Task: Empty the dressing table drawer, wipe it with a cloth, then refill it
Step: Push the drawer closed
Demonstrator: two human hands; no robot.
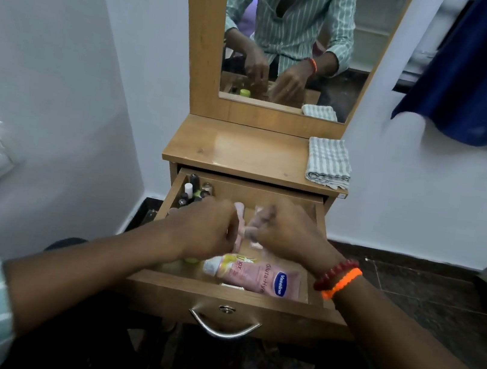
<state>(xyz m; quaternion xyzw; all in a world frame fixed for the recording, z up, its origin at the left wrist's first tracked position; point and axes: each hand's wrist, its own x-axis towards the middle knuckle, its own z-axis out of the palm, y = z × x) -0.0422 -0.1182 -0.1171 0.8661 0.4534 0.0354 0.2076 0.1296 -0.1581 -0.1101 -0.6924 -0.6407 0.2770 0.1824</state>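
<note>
The wooden drawer (228, 299) stands pulled open, with both hands inside it. The left hand (203, 232) is curled over small bottles (193, 191); its grasp cannot be told. The right hand (288, 238), blurred, pinches a pale pink item (240, 231). Nearer than both lies a pink lotion tube (253, 276). Beyond the right hand, a folded striped cloth (329, 162) rests on the tabletop (235, 148).

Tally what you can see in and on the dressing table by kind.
Small bottles, back left corner of the drawer: about 5, partly hidden
Pink Vaseline tube: 1
Striped cloth on top: 1
Total: about 7; the hands hide other items.
</note>
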